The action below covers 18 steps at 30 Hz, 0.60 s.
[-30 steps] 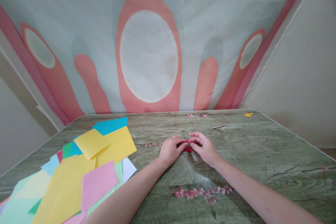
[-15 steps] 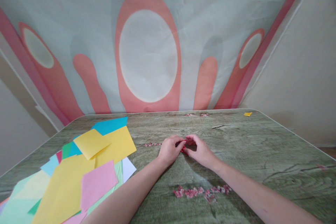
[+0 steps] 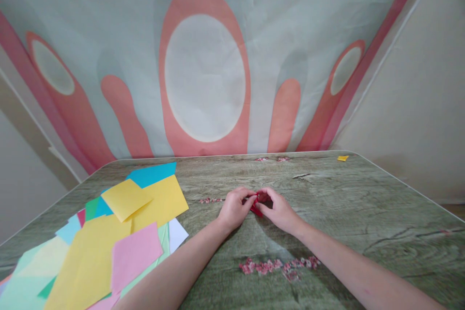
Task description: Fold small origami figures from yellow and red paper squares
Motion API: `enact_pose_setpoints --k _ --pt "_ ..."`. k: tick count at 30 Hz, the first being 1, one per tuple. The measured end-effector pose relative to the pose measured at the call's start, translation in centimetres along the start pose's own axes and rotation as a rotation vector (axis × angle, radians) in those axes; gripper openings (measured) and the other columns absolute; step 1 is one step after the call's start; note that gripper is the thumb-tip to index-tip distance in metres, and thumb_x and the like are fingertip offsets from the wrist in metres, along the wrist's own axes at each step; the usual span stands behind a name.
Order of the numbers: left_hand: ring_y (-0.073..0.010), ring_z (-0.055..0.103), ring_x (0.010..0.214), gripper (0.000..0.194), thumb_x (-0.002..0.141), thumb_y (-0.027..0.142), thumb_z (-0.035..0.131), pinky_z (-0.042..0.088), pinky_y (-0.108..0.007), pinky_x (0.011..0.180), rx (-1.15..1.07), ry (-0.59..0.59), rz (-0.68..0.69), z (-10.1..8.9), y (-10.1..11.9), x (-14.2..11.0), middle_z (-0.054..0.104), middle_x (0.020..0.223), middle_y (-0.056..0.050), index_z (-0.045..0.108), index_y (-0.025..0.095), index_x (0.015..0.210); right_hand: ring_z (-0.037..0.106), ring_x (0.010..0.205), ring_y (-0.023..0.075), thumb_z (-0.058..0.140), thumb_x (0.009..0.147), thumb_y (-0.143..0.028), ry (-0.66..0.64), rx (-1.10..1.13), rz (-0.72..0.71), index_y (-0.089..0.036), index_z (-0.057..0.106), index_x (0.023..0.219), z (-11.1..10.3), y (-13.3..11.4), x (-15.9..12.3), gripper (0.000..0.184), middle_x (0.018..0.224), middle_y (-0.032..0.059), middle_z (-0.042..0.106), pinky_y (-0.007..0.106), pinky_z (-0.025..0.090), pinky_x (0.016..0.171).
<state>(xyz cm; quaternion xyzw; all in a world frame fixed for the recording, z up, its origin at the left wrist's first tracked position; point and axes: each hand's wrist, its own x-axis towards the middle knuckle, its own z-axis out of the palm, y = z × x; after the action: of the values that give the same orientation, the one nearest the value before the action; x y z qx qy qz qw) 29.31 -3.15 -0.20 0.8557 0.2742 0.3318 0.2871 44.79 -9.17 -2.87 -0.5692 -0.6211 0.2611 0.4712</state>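
Observation:
Between my two hands is a small piece of folded red paper (image 3: 256, 209), mostly covered by the fingers. My left hand (image 3: 235, 206) pinches it from the left with thumb and fingertips. From the right, my right hand (image 3: 276, 209) grips the same paper, its thumb and fingers curled around the edge. The hands nearly meet just above the wood-patterned tabletop (image 3: 327, 203). How the paper is folded is too small to make out.
At the left lies a loose pile of coloured paper, with a yellow sheet (image 3: 160, 201), a pink sheet (image 3: 136, 254) and a blue sheet (image 3: 154, 174) among others. A small yellow folded paper (image 3: 342, 158) rests at the far right edge. A printed backdrop (image 3: 203, 77) hangs behind the table.
My right hand has shifted slightly left and closed in on the red paper, which has turned a little between the fingers. My left hand has stayed nearly in place.

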Motion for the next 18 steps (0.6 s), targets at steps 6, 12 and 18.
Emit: enact_pose_setpoints --k 6,12,18 --pt "-0.0154 0.060 0.082 0.017 0.084 0.019 0.051 0.046 -0.026 0.078 -0.057 -0.030 -0.001 0.0 -0.4 0.0 0.066 0.086 -0.003 0.067 0.020 0.089 0.057 0.074 0.0174 0.059 0.078 -0.028 0.021 -0.112 -0.023 -0.020 0.059 0.087 -0.2 -0.2 0.0 0.012 0.080 0.0019 0.061 0.032 0.046 0.070" --pt "-0.0162 0.058 0.086 0.017 0.076 0.014 0.058 0.046 -0.025 0.077 -0.047 -0.018 -0.031 0.3 -0.9 0.0 0.064 0.089 -0.003 0.067 0.020 0.089 0.055 0.074 0.0174 0.059 0.077 -0.025 0.021 -0.152 -0.041 -0.020 0.060 0.086 -0.3 -0.2 0.1 0.010 0.079 0.0019 0.060 0.031 0.045 0.069" --pt "-0.0152 0.059 0.078 0.017 0.075 0.015 0.058 0.045 -0.025 0.073 0.010 -0.038 -0.036 0.2 -1.0 -0.2 0.066 0.082 -0.001 0.068 0.021 0.087 0.055 0.072 0.0162 0.058 0.077 -0.019 0.011 -0.194 -0.053 -0.019 0.060 0.080 -0.4 -0.5 -0.1 0.004 0.077 0.0009 0.059 0.029 0.043 0.068"
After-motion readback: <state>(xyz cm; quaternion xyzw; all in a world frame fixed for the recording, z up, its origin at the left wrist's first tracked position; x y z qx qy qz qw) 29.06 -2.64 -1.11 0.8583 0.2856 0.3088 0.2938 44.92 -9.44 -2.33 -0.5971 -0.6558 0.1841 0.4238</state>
